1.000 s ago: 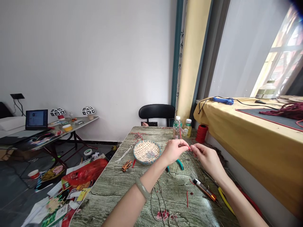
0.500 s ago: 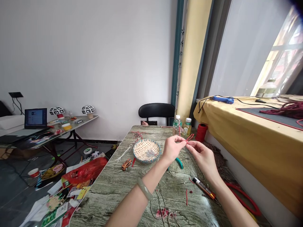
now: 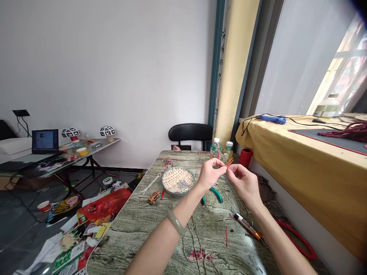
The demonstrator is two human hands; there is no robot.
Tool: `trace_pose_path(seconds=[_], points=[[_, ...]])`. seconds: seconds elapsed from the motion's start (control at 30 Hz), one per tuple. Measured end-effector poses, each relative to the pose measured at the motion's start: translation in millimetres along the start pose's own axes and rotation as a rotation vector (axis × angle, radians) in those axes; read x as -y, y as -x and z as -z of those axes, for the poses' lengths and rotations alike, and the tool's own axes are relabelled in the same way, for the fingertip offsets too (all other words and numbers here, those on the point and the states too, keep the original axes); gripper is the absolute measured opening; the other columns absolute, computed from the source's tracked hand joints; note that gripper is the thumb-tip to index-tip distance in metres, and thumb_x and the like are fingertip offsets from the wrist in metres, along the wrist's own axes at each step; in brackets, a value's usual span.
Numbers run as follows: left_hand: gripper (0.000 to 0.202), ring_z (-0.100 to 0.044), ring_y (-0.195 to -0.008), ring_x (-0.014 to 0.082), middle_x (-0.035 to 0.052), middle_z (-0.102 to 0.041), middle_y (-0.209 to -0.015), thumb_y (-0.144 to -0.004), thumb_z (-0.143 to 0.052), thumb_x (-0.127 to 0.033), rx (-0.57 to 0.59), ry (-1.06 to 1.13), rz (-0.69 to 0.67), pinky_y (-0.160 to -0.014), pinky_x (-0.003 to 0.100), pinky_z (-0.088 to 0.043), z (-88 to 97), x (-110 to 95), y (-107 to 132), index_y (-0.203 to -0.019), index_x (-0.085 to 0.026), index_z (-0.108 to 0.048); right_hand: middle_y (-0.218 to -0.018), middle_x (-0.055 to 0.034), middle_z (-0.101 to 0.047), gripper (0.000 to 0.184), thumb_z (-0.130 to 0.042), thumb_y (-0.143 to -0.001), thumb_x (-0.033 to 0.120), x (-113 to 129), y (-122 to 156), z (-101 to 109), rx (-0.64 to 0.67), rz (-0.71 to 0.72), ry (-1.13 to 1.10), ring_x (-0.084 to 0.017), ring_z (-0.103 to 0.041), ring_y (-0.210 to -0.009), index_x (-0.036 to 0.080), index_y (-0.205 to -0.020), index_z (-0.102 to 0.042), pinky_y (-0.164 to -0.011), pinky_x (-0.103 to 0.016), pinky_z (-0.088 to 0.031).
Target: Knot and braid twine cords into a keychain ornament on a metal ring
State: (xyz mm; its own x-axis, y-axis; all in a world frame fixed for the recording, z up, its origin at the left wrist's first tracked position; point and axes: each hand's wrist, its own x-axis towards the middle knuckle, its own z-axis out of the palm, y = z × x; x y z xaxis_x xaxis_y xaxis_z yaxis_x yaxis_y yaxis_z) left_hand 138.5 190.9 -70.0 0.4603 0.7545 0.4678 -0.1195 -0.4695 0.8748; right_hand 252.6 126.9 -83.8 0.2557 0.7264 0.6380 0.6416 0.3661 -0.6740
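Above the far right part of the table, a thin red cord (image 3: 230, 162) is pinched between both hands, its loose strands pointing up. My left hand (image 3: 211, 172), with a pale bangle on its forearm, closes finger and thumb on the cord. Right beside it, my right hand (image 3: 243, 181) pinches the same cord, fingertips close to the left ones. Below the hands lie teal-handled pliers (image 3: 216, 194), partly hidden by the left arm. A round woven basket (image 3: 172, 177) left of the hands holds many small shiny beads (image 3: 182, 185).
On the wooden table (image 3: 137, 229) are a toy car (image 3: 154, 197), a pale knotted cord (image 3: 151, 184), an orange-ended tube (image 3: 248, 226) and a short red cord piece (image 3: 226, 236). Two bottles (image 3: 216, 148) and a red thread spool (image 3: 245, 157) stand behind the hands. A black chair (image 3: 190, 133) is beyond.
The view has shifted slightly. Both hands stay together on the red cord, with its loose strands now leaning lower to the right; the pliers show more.
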Motion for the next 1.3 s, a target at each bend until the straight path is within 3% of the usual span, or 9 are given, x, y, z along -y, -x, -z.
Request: trace_pose_path(seconds=[0.27,0.53,0.73,1.03,1.3], points=[[0.013,-0.059,-0.071,0.013,0.0008,-0.062,-0.077,-0.079,-0.058,-0.023,0.092,0.088,0.03,-0.068,0.032,-0.049,9.1,-3.6,0.6,-0.081,-0.011,-0.059,-0.083,-0.0012,-0.061,0.02,-0.05,-0.086,0.03,-2.9,-2.9,0.6,0.022,0.018,-0.001,-0.012,-0.059,-0.067,0.013,-0.092,-0.058,-0.059,-0.028,-0.05],[0.017,-0.061,-0.083,0.0163,0.0044,-0.064,-0.089,-0.08,-0.056,-0.025,0.044,0.051,-0.021,-0.077,0.038,-0.048,8.1,-2.0,2.2,-0.089,-0.011,-0.061,-0.08,-0.0007,-0.061,0.019,-0.05,-0.086,0.031,11.9,1.3,2.0,-0.054,0.049,0.158,-0.012,-0.058,-0.066,0.014,-0.09,-0.059,-0.061,-0.029,-0.048],[0.013,-0.061,-0.084,0.0182,0.0065,-0.067,-0.085,-0.074,-0.062,-0.024,-0.052,-0.074,-0.113,-0.083,0.033,-0.045,7.3,-6.0,6.4,-0.081,-0.016,-0.069,-0.08,-0.0005,-0.061,0.019,-0.051,-0.086,0.031,9.5,0.1,2.4,-0.069,-0.015,0.219,-0.011,-0.058,-0.065,0.014,-0.088,-0.059,-0.062,-0.029,-0.049],[0.008,-0.062,-0.078,0.0171,0.004,-0.067,-0.081,-0.073,-0.061,-0.02,-0.074,-0.259,-0.167,-0.075,0.031,-0.048,5.8,-11.5,11.6,-0.078,-0.018,-0.067,-0.081,-0.0007,-0.062,0.02,-0.051,-0.086,0.031,4.7,4.5,1.9,-0.026,-0.103,0.139,-0.011,-0.059,-0.065,0.013,-0.09,-0.06,-0.059,-0.028,-0.05],[0.012,-0.06,-0.082,0.0166,0.0044,-0.062,-0.085,-0.069,-0.061,-0.011,-0.063,-0.359,-0.225,-0.077,0.032,-0.048,3.9,-19.4,14.1,-0.08,-0.017,-0.061,-0.083,-0.0013,-0.062,0.02,-0.051,-0.085,0.031,3.7,11.1,-0.1,-0.099,-0.053,0.02,-0.012,-0.059,-0.069,0.014,-0.091,-0.059,-0.063,-0.03,-0.05]])
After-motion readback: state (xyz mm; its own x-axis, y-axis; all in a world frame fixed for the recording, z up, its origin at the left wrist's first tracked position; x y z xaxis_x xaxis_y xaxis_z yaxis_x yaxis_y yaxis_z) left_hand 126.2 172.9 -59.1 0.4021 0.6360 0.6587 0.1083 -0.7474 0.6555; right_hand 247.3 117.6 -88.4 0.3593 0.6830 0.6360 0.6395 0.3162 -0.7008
